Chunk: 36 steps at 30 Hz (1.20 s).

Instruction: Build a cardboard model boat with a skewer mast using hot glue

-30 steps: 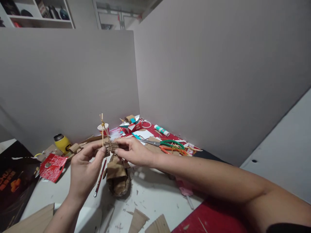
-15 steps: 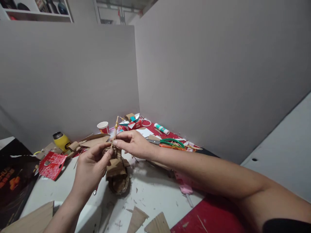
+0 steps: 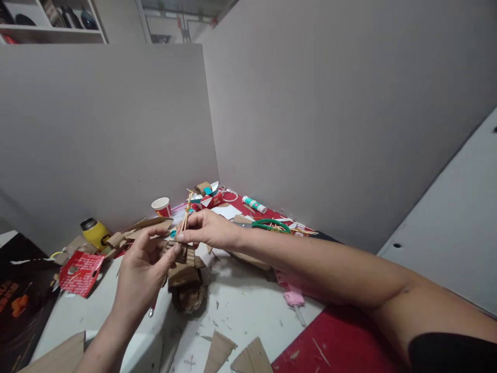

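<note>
Two flat, wedge-shaped scraps of brown cardboard [image 3: 219,353] lie at the near end of the white table [image 3: 240,316], beside a dark red sheet [image 3: 310,342]. Beyond them sits a brown cardboard model with a rounded, ragged-edged opening [image 3: 186,290], and to its right lies a pink plastic glue gun with a pale nozzle [image 3: 294,298]. At the model's far end, the left hand [image 3: 145,267] grips a small brown corrugated cardboard piece [image 3: 189,255] between thumb and fingers — whether it touches the model I cannot tell. The right hand [image 3: 212,230] pinches a bundle of thin, pale wooden sticks [image 3: 187,213], which slants up above that piece. Farther back are green-handled metal scissors [image 3: 267,220], then a red-and-white paper cup [image 3: 162,207] and a white-and-green glue stick [image 3: 254,204] — both before a plain grey partition [image 3: 116,129]
</note>
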Available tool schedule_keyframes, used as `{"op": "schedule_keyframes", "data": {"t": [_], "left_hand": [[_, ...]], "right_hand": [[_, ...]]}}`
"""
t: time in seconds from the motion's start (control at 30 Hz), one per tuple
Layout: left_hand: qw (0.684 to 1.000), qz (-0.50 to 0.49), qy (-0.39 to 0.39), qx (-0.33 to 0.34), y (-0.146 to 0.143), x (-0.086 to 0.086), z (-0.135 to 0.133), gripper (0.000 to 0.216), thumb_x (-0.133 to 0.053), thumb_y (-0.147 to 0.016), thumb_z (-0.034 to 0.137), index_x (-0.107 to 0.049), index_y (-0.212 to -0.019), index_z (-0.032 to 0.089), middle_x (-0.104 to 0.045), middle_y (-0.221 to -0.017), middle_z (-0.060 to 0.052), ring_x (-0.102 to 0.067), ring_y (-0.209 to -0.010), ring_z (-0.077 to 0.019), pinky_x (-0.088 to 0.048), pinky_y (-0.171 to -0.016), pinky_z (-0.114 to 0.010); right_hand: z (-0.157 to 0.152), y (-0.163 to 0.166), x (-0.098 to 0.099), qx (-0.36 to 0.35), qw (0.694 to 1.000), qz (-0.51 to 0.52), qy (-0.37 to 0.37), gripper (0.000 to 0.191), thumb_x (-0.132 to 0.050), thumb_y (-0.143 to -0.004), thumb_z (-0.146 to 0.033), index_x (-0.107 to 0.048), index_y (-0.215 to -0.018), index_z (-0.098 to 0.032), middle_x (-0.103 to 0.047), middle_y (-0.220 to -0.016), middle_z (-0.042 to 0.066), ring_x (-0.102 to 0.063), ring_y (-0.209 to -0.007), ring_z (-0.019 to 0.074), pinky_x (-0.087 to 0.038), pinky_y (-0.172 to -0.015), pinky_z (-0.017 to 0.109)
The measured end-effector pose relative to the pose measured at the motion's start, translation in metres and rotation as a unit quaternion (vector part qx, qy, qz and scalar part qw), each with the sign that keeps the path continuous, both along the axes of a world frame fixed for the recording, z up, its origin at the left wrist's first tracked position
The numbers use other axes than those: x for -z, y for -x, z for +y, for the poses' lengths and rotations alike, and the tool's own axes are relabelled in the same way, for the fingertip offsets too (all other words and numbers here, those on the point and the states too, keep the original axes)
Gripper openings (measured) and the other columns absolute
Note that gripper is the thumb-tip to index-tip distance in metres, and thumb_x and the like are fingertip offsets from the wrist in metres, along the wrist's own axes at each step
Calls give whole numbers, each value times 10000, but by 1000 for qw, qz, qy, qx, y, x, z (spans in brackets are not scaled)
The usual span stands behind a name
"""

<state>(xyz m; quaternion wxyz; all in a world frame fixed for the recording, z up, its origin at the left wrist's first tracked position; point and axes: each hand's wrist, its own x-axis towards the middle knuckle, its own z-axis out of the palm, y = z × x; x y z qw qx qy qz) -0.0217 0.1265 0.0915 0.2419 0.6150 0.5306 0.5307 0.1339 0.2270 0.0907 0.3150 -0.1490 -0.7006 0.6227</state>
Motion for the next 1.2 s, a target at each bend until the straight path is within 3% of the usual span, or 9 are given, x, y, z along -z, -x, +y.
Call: {"op": "schedule_keyframes", "data": {"t": [0.1, 0.2, 0.37, 0.5, 0.7, 0.83, 0.93, 1.1, 1.2], "left_hand": [[999, 38, -23, -4, 2, 2, 1, 311, -700, -790, 305, -552, -1050, 221, -658, -683, 33, -637, -602, -140, -503, -564, -233], [982, 162, -91, -30, 3, 2, 0, 328, -677, -813, 292, -565, -1114, 228, -676, -763, 8, -642, -631, -144, -503, -588, -244], [892, 371, -246, -73, 3, 1, -3, 366, -653, -832, 200, -547, -1182, 213, -704, -1011, -62, -659, -689, -142, -512, -699, -263], [854, 426, -287, -78, 6, 3, -3, 397, -659, -829, 175, -531, -1203, 212, -721, -1007, -71, -693, -724, -160, -512, -714, -255], [844, 430, -304, -106, 6, -1, -15, 406, -654, -835, 205, -529, -1221, 227, -714, -1056, -76, -694, -869, -210, -474, -845, -298], [864, 364, -278, -207, 5, -7, -22, 105, -509, -922, 219, -613, -910, 226, -689, -821, -16, -632, -688, -159, -423, -684, -266], [909, 275, -226, -219, 10, -8, -17, 309, -434, -956, 285, -537, -671, 223, -562, -629, 20, -520, -566, -133, -371, -605, -266], [989, 27, -70, -127, 24, 0, 1, 446, -507, -917, 394, -461, -518, 201, -471, -515, 37, -467, -531, -119, -389, -568, -257], [987, -143, 72, -24, 22, 1, 8, 208, -674, -801, 368, -589, -736, 190, -616, -624, 34, -588, -573, -131, -488, -599, -265]], "right_hand": [[0, -2, -1, -5, 1000, 4, -12, 215, -736, -732, -334, -657, -762, -137, -591, -665, -24, -509, -613, 84, -426, -554, 208], [0, -3, 0, 4, 999, 1, -34, 134, -686, -775, -262, -659, -779, -131, -585, -670, -22, -505, -608, 86, -420, -558, 213], [-2, -3, -1, 26, 997, -6, -70, 103, -665, -782, -221, -658, -759, -121, -592, -687, -20, -503, -617, 87, -404, -579, 216], [-4, -3, -3, 42, 997, -9, -67, 84, -656, -781, -193, -658, -748, -115, -593, -683, -18, -503, -624, 89, -399, -571, 210], [2, -4, -1, 56, 998, 1, -37, 72, -648, -794, -183, -657, -759, -121, -577, -640, -31, -493, -570, 72, -404, -523, 193], [6, -4, 2, 68, 997, 8, -21, 66, -656, -788, -183, -664, -767, -121, -575, -644, -31, -506, -572, 71, -408, -518, 191], [7, -4, 2, 67, 998, 14, -12, 94, -684, -773, -220, -668, -778, -127, -593, -663, -24, -525, -590, 78, -419, -525, 197], [3, -5, -4, 54, 998, 32, 26, 100, -703, -758, -219, -673, -774, -125, -617, -684, -13, -535, -597, 79, -427, -534, 203], [2, -6, -6, 63, 995, 59, 57, 90, -709, -753, -211, -676, -760, -127, -617, -665, -18, -519, -568, 72, -405, -508, 196]]}}
